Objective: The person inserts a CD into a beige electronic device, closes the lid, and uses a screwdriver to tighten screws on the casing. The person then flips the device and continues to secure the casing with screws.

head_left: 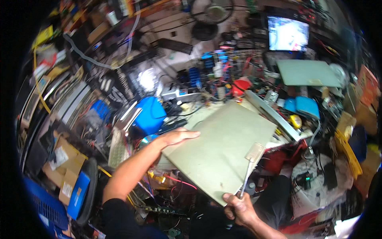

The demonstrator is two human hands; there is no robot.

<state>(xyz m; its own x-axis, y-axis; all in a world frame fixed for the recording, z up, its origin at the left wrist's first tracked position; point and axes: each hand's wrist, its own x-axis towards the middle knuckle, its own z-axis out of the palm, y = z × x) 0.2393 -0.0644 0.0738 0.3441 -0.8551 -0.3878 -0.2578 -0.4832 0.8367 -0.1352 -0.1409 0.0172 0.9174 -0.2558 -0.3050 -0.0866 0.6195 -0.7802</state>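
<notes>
A large flat beige-green panel (215, 143) lies tilted before me, its far part over the cluttered bench and its near corner over my lap. My left hand (179, 137) holds its left edge, with outstretched fingers on top and the underside of the grip hidden. At the near corner, my right hand (240, 209) is closed around a thin pale rod-like tool (247, 175). The tool's far end meets a small beige rectangular piece (255, 151) near the panel's right edge. Blur hides what kind of tool it is and whether that piece belongs to it.
A long grey metal bar (272, 114) lies just beyond the panel's right edge. Behind the left hand sits a blue object (150, 114). Another pale panel (308, 73) rests below a lit screen (288, 33). Cables and circuit boards crowd the bench; cardboard boxes (67, 163) stand left.
</notes>
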